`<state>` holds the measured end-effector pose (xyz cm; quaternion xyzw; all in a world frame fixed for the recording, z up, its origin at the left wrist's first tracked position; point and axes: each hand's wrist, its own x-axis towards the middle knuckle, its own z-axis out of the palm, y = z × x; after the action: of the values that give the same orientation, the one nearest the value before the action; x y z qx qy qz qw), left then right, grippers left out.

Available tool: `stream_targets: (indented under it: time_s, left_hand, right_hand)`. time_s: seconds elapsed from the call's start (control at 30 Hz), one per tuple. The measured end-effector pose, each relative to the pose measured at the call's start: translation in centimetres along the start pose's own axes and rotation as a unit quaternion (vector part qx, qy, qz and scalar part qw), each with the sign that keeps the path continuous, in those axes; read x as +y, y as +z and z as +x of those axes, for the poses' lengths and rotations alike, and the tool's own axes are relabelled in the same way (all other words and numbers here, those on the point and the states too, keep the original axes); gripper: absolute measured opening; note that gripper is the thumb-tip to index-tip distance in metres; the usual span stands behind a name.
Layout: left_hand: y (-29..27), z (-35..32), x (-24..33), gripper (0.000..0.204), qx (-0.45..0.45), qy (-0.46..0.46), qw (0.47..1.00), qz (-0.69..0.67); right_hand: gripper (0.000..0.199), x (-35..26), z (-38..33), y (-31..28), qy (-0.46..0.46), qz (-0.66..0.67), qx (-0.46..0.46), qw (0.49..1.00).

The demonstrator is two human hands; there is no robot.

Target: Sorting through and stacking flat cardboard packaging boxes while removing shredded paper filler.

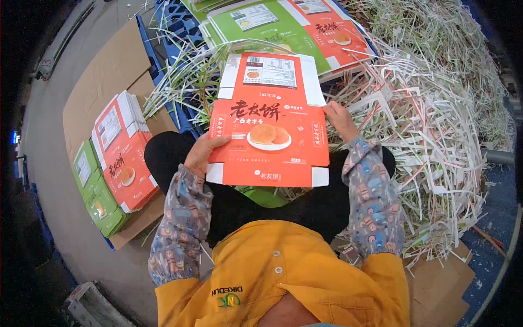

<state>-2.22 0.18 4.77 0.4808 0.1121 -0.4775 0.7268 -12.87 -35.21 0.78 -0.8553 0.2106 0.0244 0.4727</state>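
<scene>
Green sheet [264, 195] mostly hidden under orange carton blank [269, 122]; left hand [202, 153] fingers behind it.

Box blank [269, 117] between both hands is orange-red with white flaps and a cake picture (golden-brown). Off the left hand [202, 152]: red stack [122, 158], green stack [98, 191]. Past the right hand [340, 117], white scrap strips [430, 136]. Sleeves [370, 201] grey, patterned.

A brown cardboard sheet [109, 71] on the grey floor [54, 180] carries stacked flat red and green cartons [111, 163].
</scene>
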Motion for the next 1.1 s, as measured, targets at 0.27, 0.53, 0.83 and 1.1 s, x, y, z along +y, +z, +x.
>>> stream_targets:
  time_s: [0.27, 0.53, 0.83, 1.1]
  left_hand:
    - [-3.8, -1.6, 3.9, 0.041, -0.013, 0.011, 0.999, 0.028]
    - [-3.5, -6.5, 12.2, 0.04, -0.01, 0.002, 0.96, 0.281]
    - [-4.9, -17.6, 20.3, 0.037, 0.009, 0.022, 0.868, 0.495]
    - [1.0, -23.6, 20.2, 0.03, 0.109, -0.003, 0.837, 0.536]
  right_hand:
    - [0.026, 2.6, 1.2, -7.8, -0.131, -0.269, 0.01, 0.954]
    - [0.024, 3.7, 2.9, -16.0, 0.027, -0.473, 0.115, 0.873]
    - [0.029, 7.1, 3.2, -22.8, 0.093, -0.486, 0.202, 0.845]
    - [0.03, 5.1, 1.6, -25.5, 0.071, -0.601, 0.307, 0.734]
